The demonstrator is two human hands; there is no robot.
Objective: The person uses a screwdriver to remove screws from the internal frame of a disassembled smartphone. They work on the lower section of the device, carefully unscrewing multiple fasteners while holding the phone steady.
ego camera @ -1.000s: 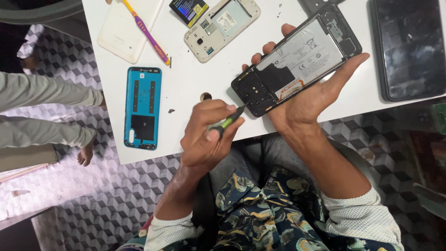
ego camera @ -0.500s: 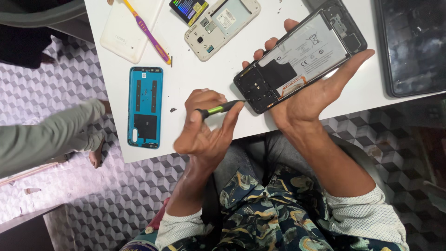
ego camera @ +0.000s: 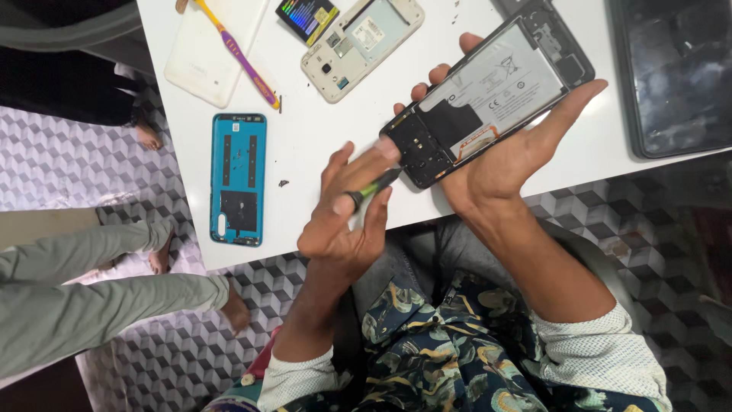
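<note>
Head view: right hand (ego camera: 503, 156) cupped palm-up under an opened phone (ego camera: 488, 95), thumb along its near long edge, fingertips curling over the far edge. Holds it tilted just above the near edge of the tabletop (ego camera: 320, 145), toward the right corner. Left hand (ego camera: 339, 210) pinched around a small green-and-black screwdriver (ego camera: 374, 187), tip set at the dark lower end of the phone, just off the near edge.

On the tabletop: blue back cover (ego camera: 238, 179) lying flat by the left edge. White shell (ego camera: 362, 46) and battery (ego camera: 307, 17) at the far edge, a toothbrush (ego camera: 236, 53) on a white cover (ego camera: 206, 53) toward the far left corner. Dark tablet (ego camera: 675, 72) by the right edge. A tiny dark speck (ego camera: 283, 183), perhaps a screw, between blue cover and left hand.

Likely best here: keep the driver square to the screw head, press lightly while twisting from the fingertips, and brace the phone firmly in the right palm. Working over the tabletop rather than past its edge seems safer for loose screws.
</note>
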